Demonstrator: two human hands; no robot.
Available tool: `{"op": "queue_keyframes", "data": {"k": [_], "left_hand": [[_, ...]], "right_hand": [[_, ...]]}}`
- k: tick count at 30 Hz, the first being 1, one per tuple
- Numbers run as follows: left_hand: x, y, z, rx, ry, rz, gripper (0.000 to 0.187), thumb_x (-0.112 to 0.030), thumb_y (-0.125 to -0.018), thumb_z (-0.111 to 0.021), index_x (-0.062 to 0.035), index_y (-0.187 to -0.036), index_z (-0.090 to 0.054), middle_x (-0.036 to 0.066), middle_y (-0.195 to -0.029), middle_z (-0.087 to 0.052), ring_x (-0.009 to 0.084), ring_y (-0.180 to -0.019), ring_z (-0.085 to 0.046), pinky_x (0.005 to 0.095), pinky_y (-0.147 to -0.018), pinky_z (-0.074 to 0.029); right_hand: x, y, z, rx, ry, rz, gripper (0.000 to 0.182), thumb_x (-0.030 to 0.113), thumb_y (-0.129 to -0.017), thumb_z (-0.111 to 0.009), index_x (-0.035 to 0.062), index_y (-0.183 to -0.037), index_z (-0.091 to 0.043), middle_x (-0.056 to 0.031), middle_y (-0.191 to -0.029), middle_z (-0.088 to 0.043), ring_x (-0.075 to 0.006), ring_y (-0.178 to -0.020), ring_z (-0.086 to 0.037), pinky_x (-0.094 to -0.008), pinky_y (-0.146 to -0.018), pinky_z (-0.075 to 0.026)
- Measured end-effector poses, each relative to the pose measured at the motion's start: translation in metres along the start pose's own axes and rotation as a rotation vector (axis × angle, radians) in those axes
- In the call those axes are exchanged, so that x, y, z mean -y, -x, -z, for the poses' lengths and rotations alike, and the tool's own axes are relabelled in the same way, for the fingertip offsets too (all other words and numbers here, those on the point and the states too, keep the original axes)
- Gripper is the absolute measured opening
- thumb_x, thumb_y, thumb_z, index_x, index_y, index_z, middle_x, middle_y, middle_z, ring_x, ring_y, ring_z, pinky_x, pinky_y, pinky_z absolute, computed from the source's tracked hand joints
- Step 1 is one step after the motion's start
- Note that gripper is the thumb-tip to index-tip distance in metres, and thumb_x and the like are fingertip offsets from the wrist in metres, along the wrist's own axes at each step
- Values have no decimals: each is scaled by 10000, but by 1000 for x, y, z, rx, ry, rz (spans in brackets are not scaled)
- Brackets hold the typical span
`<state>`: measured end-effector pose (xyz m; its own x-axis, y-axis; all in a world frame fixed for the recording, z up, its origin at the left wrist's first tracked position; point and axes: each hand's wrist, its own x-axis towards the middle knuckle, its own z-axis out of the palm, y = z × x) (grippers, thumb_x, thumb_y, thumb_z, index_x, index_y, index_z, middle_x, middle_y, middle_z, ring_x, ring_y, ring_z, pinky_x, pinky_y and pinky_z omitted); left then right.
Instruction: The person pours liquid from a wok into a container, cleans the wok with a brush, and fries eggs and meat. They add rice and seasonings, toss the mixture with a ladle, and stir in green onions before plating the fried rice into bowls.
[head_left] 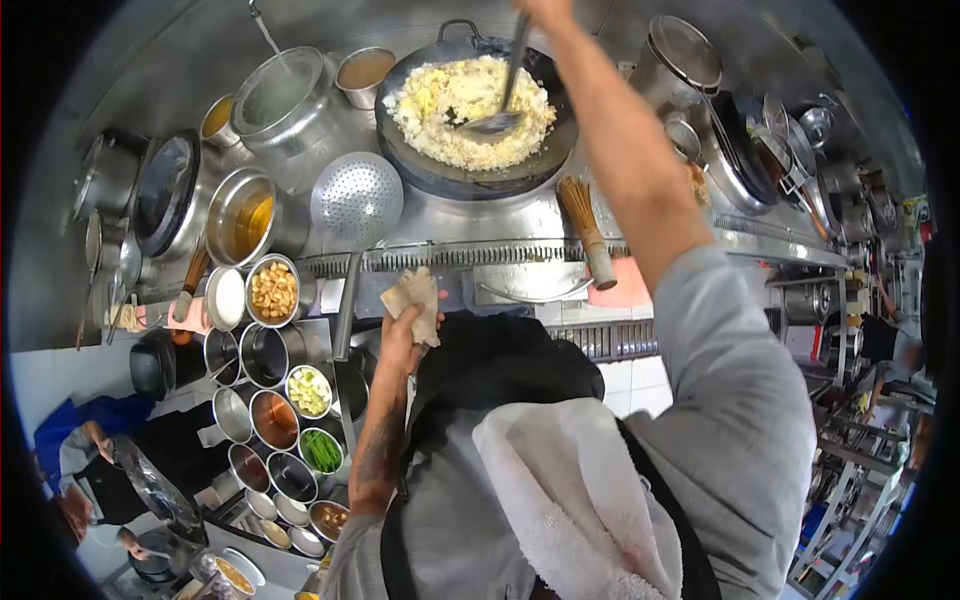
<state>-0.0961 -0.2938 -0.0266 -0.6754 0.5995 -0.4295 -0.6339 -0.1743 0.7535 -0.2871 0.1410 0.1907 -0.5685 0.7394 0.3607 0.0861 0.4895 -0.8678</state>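
Note:
At the top edge, my right hand (545, 10) is closed around the handle of a ladle (495, 123). The ladle's bowl rests in rice mixed with yellow egg (430, 125) inside a large black wok (470, 183). My left hand (400, 338) is closed on a folded beige cloth (412, 298), held low in front of my apron and apart from the wok. A perforated skimmer (357, 195) lies on the steel stove between the cloth and the wok, its handle pointing toward me. To the right of the wok is a bamboo brush (583, 220).
On the left stand a pot of oil (245, 215), a bowl of peeled garlic cloves (274, 290), chopped greens (320, 451) and several sauce containers. A lidded pot (685, 50) is at the back right. Another person (85, 480) works at lower left.

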Motion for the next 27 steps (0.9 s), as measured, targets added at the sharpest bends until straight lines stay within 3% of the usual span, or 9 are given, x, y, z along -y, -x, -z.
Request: {"op": "queue_keyframes", "data": {"k": [3, 5, 10, 12, 15, 21, 23, 24, 27], "left_hand": [[-1, 13, 8, -35, 99, -34, 552, -93, -857, -486, 11, -1392, -393, 205, -1165, -640, 201, -788, -635, 304, -649, -533], [3, 9, 11, -35, 59, -8, 561, -100, -856, -489, 9, -1397, -386, 203, -1166, -639, 198, -791, -635, 299, -654, -532], [3, -25, -17, 101, -38, -1, 567, -108, -849, -495, 8, -1395, -391, 203, -1179, -635, 216, -864, -634, 321, -729, -533], [0, -46, -41, 146, -63, 1, 543, -145, -855, -509, 17, -1366, -417, 200, -1176, -630, 244, -918, -632, 361, -777, -534], [-5, -89, -71, 160, 87, 178, 514, -184, -878, -521, 30, -1337, -431, 190, -1111, -632, 257, -939, -630, 413, -776, -537], [-3, -191, -136, -56, 335, 272, 277, -334, -899, -524, -94, -1037, -506, 75, -859, -555, 249, -767, -561, 452, -663, -535], [-14, -225, -142, -102, 302, 219, 264, -356, -884, -533, -115, -984, -489, 53, -850, -545, 219, -711, -529, 437, -617, -533], [-6, -223, -140, -100, 374, 294, 213, -311, -887, -524, -119, -974, -492, 54, -834, -545, 208, -704, -532, 423, -588, -519], [-21, -245, -149, -74, 406, 295, 117, -207, -888, -502, -117, -962, -495, 64, -816, -554, 198, -685, -543, 379, -531, -479]], "right_hand": [[18, -15, 43, -143, 64, -27, 553, 360, -926, -534, 5, -1345, -469, -293, -923, -648, -327, -743, -633, -480, -670, -483], [-36, 19, 23, -677, -199, 342, 430, 340, -931, -534, -5, -1180, -595, -233, -791, -656, -316, -639, -617, -464, -592, -474], [48, 39, 27, -152, -333, 51, 358, 304, -935, -572, 29, -708, -607, -60, -547, -554, -191, -469, -559, -354, -464, -402], [56, 91, 8, -209, -198, 297, 321, 275, -930, -549, 22, -769, -661, -109, -565, -593, -262, -535, -607, -397, -534, -446], [84, 67, 50, 173, 286, -147, 458, 327, -941, -459, 11, -1243, -598, -294, -997, -660, -359, -793, -652, -441, -743, -489], [2, 20, -5, -437, -200, 228, 466, 372, -898, -533, -11, -646, -623, -123, -569, -613, -209, -578, -615, -436, -554, -435], [48, 17, 1, 88, 6, -167, 436, 340, -915, -517, -51, -1042, -660, -166, -742, -670, -240, -657, -625, -446, -625, -469], [40, 7, 0, 135, -50, -46, 455, 311, -932, -490, -49, -1190, -595, -181, -784, -662, -292, -682, -619, -454, -665, -481], [31, 35, -18, 58, -42, 119, 441, 325, -928, -507, -67, -1100, -614, -203, -752, -651, -299, -669, -624, -449, -649, -482]]}}
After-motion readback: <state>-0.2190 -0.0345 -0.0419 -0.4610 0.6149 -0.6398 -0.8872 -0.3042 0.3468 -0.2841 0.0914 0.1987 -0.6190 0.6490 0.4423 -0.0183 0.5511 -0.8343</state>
